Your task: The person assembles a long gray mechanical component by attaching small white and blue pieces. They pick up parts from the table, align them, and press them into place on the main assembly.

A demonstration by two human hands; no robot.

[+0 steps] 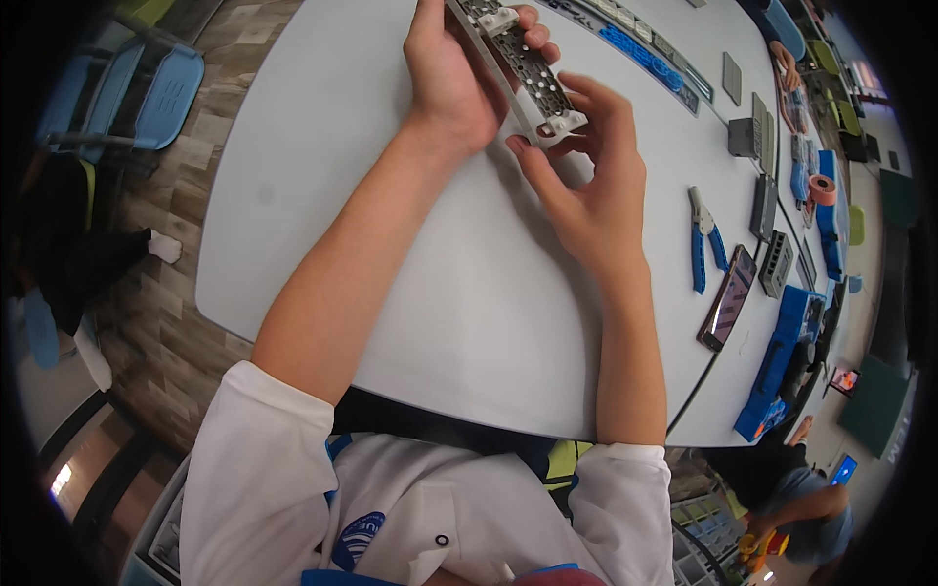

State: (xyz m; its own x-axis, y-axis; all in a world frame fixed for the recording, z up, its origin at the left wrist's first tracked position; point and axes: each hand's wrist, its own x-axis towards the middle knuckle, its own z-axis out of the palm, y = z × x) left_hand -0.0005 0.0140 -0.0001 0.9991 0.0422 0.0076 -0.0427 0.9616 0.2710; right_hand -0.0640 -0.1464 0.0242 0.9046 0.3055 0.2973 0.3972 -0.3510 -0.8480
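A long, narrow panel (535,70) with a pale frame, a dark perforated strip and white end pieces is held up at the top middle, tilted over the white table (469,283). My left hand (447,88) wraps around its far part, with fingertips curling over the right edge. At the near end, my right hand (598,181) grips the panel's corner between thumb and fingers. The panel's far tip is cut off by the frame's upper edge. To the right of my right forearm lie blue-handled pliers (703,239) and a phone (728,298).
Blue cable (640,57) lies along a long rack-type panel (684,73) at the back. Small grey boxes (746,137), a multi-port box (776,264) and a blue case (777,366) stand at right. Blue chairs (168,98) are at left; another person's hand (785,63) rests at far right.
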